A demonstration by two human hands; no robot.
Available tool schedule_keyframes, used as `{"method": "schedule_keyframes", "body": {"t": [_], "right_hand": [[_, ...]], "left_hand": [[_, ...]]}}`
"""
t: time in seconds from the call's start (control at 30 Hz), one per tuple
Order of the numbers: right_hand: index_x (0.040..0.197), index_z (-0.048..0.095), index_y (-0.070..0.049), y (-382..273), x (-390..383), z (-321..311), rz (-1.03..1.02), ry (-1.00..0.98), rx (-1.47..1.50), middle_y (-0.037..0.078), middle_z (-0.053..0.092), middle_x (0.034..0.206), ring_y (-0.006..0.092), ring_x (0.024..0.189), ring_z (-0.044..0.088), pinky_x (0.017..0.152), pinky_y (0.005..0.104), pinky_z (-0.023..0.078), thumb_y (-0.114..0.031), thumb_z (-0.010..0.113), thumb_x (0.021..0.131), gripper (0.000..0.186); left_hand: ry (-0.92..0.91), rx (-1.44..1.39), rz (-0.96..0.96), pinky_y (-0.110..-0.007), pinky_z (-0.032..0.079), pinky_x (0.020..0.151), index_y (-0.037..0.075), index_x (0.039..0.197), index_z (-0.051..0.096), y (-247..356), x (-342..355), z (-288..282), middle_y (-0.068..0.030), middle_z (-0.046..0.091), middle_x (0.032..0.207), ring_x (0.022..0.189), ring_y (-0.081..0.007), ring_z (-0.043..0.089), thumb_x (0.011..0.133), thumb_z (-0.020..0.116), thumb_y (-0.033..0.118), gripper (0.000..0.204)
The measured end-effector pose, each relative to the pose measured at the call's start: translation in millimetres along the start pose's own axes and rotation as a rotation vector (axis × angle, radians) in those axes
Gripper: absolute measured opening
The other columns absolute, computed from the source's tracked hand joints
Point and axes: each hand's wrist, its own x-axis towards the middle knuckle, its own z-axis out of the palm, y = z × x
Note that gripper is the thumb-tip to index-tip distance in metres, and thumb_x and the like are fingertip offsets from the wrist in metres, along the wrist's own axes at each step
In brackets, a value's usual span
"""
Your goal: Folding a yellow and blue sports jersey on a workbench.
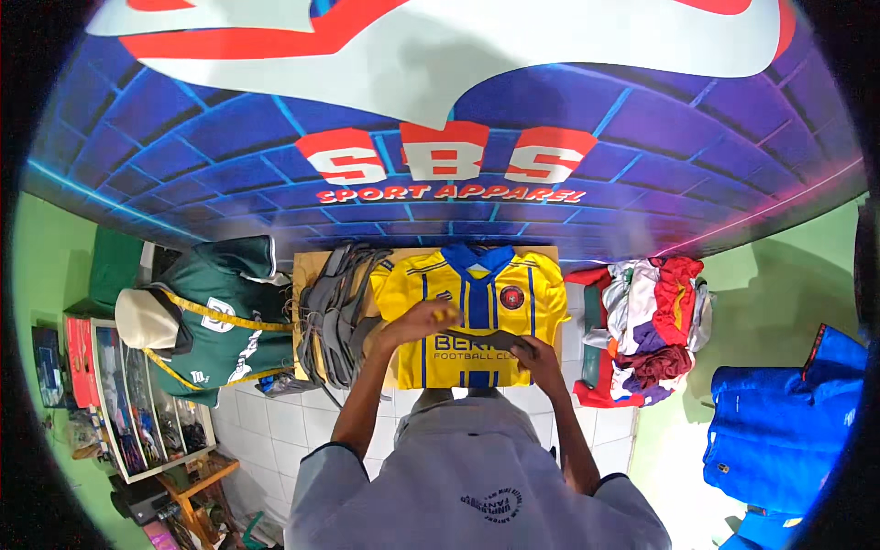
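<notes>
Yellow cloth lies spread directly beneath both hands: a yellow sports jersey with blue vertical stripes and a blue collar (477,302), flat on a tan wooden worktop (305,268). Its long axis runs straight away from the person, with the hem on the near side of the hands and the collar beyond them, so the two hands sit across its lower half rather than along its length. The right hand (539,356) is nearer the hem, at the jersey's right edge, its fingers closed on a narrow dark piece of material (506,342) that points leftward over the cloth. The left hand (417,324) reaches farther in, from the left side toward the middle, and is nearer the collar; its fingers stretch rightward, but whether they grip anything I cannot tell.

Just left of the left hand, a heap of dark grey looped strips (332,316) covers that end of the worktop. Past it, farther left, a dark green jersey (243,321) dresses a white torso form (147,320) with a yellow measuring tape (220,316) draped over it. Right of the right hand, apart from the yellow jersey, is a heap of red, white and purple garments (653,316); farthest right hang bright blue garments (779,431).
</notes>
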Motion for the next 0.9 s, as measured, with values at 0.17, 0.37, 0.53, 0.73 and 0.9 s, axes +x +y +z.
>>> {"method": "schedule_keyframes", "body": {"t": [0.17, 0.37, 0.53, 0.73, 0.9], "right_hand": [[0.114, 0.066, 0.003, 7, -23, -20, 0.024, 0.205, -0.025, 0.004, 0.067, 0.085, 0.0107, 0.065, 0.055, 0.056, 0.0244, 0.045, -0.009, 0.067, 0.094, 0.023], [0.113, 0.066, 0.002, 4, -49, -42, -0.007, 0.358, -0.149, 0.005, 0.067, 0.086, 0.0118, 0.066, 0.055, 0.057, 0.0249, 0.046, -0.008, 0.066, 0.093, 0.022], [0.114, 0.066, 0.001, -8, -56, -62, -0.162, 0.489, -0.224, 0.006, 0.067, 0.091, 0.0130, 0.070, 0.055, 0.061, 0.0246, 0.047, -0.006, 0.065, 0.094, 0.022], [0.115, 0.065, 0.002, -77, -49, -66, -0.320, 0.430, -0.375, 0.008, 0.068, 0.099, 0.0160, 0.078, 0.057, 0.071, 0.0272, 0.048, -0.003, 0.065, 0.093, 0.023], [0.112, 0.065, 0.002, -132, -52, -65, -0.472, 0.294, -0.539, 0.009, 0.068, 0.102, 0.0183, 0.083, 0.059, 0.076, 0.0279, 0.049, 0.000, 0.066, 0.091, 0.021]], "left_hand": [[1.070, 0.778, 0.132, -0.038, 0.050, 0.094, 0.006, 0.116, 0.071, -101, 129, 8, -0.0106, 0.068, 0.116, 0.107, -0.0317, 0.063, 0.091, 0.066, 0.025, 0.031], [0.678, 0.720, -0.234, -0.039, 0.049, 0.097, 0.003, 0.116, 0.071, -86, 148, 9, -0.0118, 0.069, 0.120, 0.111, -0.0335, 0.062, 0.092, 0.064, 0.020, 0.030], [0.720, 0.110, 0.213, -0.038, 0.048, 0.096, -0.001, 0.112, 0.072, -49, 95, 18, -0.0124, 0.071, 0.119, 0.113, -0.0327, 0.061, 0.094, 0.062, 0.013, 0.025], [0.666, -0.070, 0.380, -0.035, 0.047, 0.093, -0.002, 0.114, 0.072, 2, 29, 33, -0.0120, 0.071, 0.115, 0.105, -0.0285, 0.061, 0.095, 0.062, 0.005, 0.023], [0.545, -0.201, 0.408, -0.033, 0.045, 0.092, -0.002, 0.116, 0.072, 51, -18, 27, -0.0115, 0.071, 0.115, 0.104, -0.0252, 0.059, 0.094, 0.063, 0.003, 0.024]]}}
